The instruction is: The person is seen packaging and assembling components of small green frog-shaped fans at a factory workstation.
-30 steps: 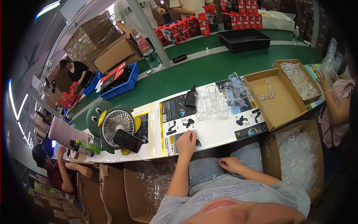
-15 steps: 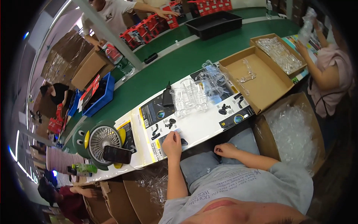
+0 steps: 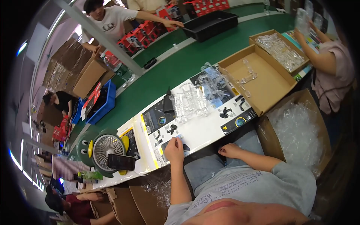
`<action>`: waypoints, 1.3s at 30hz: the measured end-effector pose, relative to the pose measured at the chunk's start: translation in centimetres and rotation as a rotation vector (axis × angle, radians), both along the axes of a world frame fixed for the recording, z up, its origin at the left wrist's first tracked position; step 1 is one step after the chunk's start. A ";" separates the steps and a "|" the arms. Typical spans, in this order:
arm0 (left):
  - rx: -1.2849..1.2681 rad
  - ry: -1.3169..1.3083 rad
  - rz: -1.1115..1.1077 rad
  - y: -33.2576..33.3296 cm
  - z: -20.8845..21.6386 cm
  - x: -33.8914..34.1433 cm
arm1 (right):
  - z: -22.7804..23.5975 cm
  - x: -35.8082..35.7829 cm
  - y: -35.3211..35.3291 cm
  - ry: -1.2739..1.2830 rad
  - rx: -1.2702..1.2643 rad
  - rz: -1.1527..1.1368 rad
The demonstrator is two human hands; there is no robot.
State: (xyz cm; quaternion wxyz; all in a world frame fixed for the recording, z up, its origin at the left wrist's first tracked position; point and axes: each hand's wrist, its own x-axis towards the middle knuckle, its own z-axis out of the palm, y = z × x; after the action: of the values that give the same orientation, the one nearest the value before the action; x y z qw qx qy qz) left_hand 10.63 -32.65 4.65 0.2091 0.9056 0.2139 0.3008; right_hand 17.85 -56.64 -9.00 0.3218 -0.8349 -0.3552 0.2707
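My left hand is closed, resting at the near edge of the white printed board that covers the table. No object shows in its fingers. Down on my lap, my right hand lies with curled fingers and nothing visible in it. Beyond my left hand stand several clear plastic tube-like parts. More clear parts with rounded ends are heaped behind them, and a black adapter-like piece lies to their left.
To the right are an open cardboard box with a few clear parts and a carton of plastic bags. Left stand a green fan and a phone leaning on it. A black tray sits across the green belt; co-workers sit around.
My view has shifted slightly; both my hands stay about where they were. Across the belt, a co-worker's hand has come to the black tray. The co-worker at right has moved the clear plastic they hold.
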 end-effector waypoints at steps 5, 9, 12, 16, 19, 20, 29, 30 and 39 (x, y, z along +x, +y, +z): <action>0.007 0.020 0.004 -0.1 0.0 -0.1 | 0.0 -0.1 -0.4 0.011 0.021 -0.032; 0.005 0.011 -0.002 -0.1 0.2 -0.3 | -0.3 0.0 -0.2 0.002 0.021 -0.013; -0.004 0.018 -0.006 -0.3 0.3 -0.2 | -0.7 0.0 -0.2 0.013 0.026 -0.015; 0.000 0.021 -0.012 -0.2 0.2 -0.2 | -0.5 0.0 -0.1 0.005 0.033 -0.020; -0.010 0.023 -0.008 -0.2 0.3 -0.2 | -0.1 0.1 0.0 -0.003 -0.013 -0.003; -0.005 0.020 -0.009 -0.2 0.2 -0.1 | -0.1 0.2 0.0 -0.002 -0.014 -0.006; 0.004 0.028 -0.019 -0.2 0.4 -0.1 | -0.5 0.3 0.2 0.004 0.012 -0.014; -0.002 0.037 -0.016 -0.2 0.4 -0.1 | -0.4 0.3 0.3 -0.002 -0.008 -0.010; 0.003 0.025 -0.024 -0.2 0.6 -0.2 | -0.6 0.2 0.1 -0.002 -0.001 -0.012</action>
State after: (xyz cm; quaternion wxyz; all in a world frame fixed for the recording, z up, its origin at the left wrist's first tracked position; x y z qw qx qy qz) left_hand 10.42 -32.84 5.22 0.2088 0.9120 0.2051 0.2874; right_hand 18.06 -56.51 -9.60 0.3226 -0.8374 -0.3504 0.2679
